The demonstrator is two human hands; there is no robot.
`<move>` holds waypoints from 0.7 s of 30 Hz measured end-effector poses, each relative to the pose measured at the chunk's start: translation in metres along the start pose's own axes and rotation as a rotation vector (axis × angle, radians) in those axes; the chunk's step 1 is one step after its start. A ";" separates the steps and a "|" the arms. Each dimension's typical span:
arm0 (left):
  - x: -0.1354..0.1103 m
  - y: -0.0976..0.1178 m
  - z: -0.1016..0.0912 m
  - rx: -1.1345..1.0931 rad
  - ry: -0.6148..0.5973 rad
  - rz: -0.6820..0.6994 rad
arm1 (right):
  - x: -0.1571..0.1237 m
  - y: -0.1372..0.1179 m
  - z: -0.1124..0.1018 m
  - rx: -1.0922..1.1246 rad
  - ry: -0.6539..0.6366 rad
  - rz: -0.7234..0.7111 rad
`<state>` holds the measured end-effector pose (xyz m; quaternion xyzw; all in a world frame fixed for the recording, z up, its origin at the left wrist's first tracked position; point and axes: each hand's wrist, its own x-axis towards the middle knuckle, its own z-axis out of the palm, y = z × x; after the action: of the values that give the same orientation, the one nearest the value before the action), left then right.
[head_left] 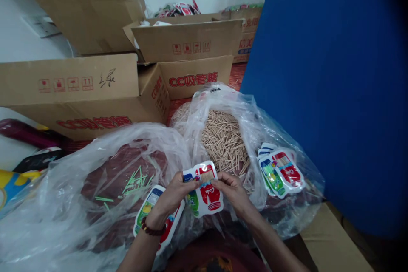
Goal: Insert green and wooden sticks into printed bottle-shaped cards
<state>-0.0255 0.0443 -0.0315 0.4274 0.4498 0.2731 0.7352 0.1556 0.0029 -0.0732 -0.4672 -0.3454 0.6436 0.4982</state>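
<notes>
The glossy packet is up in front of the person, between both hands, near the heap of tan sticks. Its outline is curvy and white-edged, like two bottles side by side, one red and one green; "Cola" can be read on the red part, while the green part's lettering is partly covered by the left hand. A row of tan sticks shows in its upper part. The left hand grips the left side, thumb laid across the front (dark round beads circle that wrist), and the right hand pinches the right edge between thumb and fingers.

Just beyond lie the tan sticks, thin, straight and matt, heaped inside a crinkled, clear plastic bag. A loose stack of similar packets rests on the plastic to the right; more packets lie under the left forearm. Further left, a few pale green sticks are scattered in another filmy bag.

Behind stand brown corrugated cartons printed "CC吸管糖" in red, one with handling symbols and a handwritten "绿". A smooth blue panel fills the right.
</notes>
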 end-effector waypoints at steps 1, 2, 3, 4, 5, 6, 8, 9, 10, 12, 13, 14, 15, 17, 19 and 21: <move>-0.001 0.001 0.001 0.011 -0.004 -0.018 | -0.001 -0.001 0.001 -0.020 -0.005 -0.014; -0.002 0.003 0.003 0.025 -0.006 -0.033 | -0.002 -0.003 0.000 -0.050 -0.014 -0.031; -0.003 0.004 0.004 0.043 -0.007 -0.043 | -0.002 -0.005 -0.002 -0.093 -0.028 -0.045; -0.004 0.005 0.004 0.060 -0.005 -0.047 | -0.003 -0.007 -0.007 -0.147 -0.039 -0.056; -0.004 0.006 0.005 0.076 0.000 -0.048 | -0.005 -0.010 -0.014 -0.213 -0.039 -0.068; -0.004 0.006 0.005 0.089 0.009 -0.047 | -0.006 -0.014 -0.024 -0.294 -0.018 -0.088; -0.004 0.006 0.004 0.107 0.032 -0.048 | -0.007 -0.022 -0.050 -0.501 0.083 -0.153; -0.003 0.006 0.003 0.108 0.039 -0.053 | -0.008 -0.026 -0.064 -0.626 0.152 -0.196; -0.003 0.006 0.003 0.105 0.038 -0.060 | -0.009 -0.028 -0.077 -0.760 0.202 -0.223; -0.002 0.007 0.004 0.098 0.025 -0.067 | -0.008 -0.030 -0.097 -1.013 0.201 -0.201; -0.002 0.008 0.004 0.097 0.017 -0.068 | -0.008 -0.030 -0.101 -1.117 0.167 -0.164; -0.002 0.008 0.005 0.101 0.012 -0.068 | -0.008 -0.029 -0.103 -1.205 0.126 -0.123; -0.002 0.008 0.006 0.106 0.012 -0.064 | -0.007 -0.027 -0.102 -1.281 0.090 -0.086; -0.003 0.008 0.007 0.109 0.020 -0.051 | -0.005 -0.023 -0.095 -1.417 0.052 -0.046; -0.004 0.007 0.006 0.103 0.027 -0.046 | -0.004 -0.021 -0.086 -1.521 0.041 -0.039; -0.005 0.007 0.004 0.104 0.030 -0.063 | -0.003 -0.021 -0.082 -1.566 0.016 -0.032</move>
<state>-0.0247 0.0424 -0.0222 0.4466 0.4877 0.2326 0.7131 0.2399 0.0039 -0.0799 -0.6821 -0.7019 0.2020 0.0355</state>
